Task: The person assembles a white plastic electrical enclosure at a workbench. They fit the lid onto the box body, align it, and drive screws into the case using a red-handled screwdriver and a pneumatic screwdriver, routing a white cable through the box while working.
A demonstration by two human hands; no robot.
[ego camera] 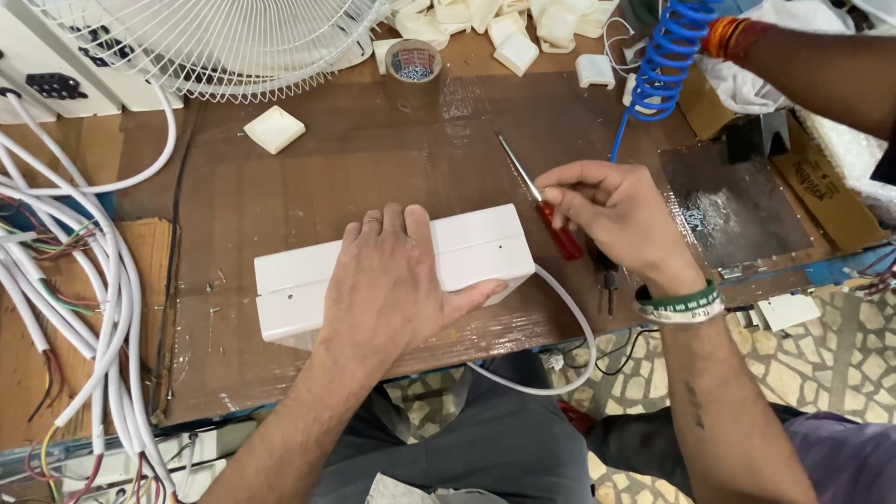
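My left hand [392,280] lies flat on top of a white rectangular plastic box [481,243] at the near edge of the brown workbench [308,177], pressing it down. A white cable [569,327] runs out of the box's right end and loops below the bench edge. My right hand [611,215] is just right of the box and grips a red-handled screwdriver [560,238] whose metal shaft [516,166] points up and away to the left. A green band sits on that wrist.
A white fan guard [224,47], a tape roll [413,62] and several small white plastic covers [273,128] lie at the back. Bundled white wires [93,280] hang left. A blue coiled hose [667,56] and another person's arm [821,65] are at the upper right.
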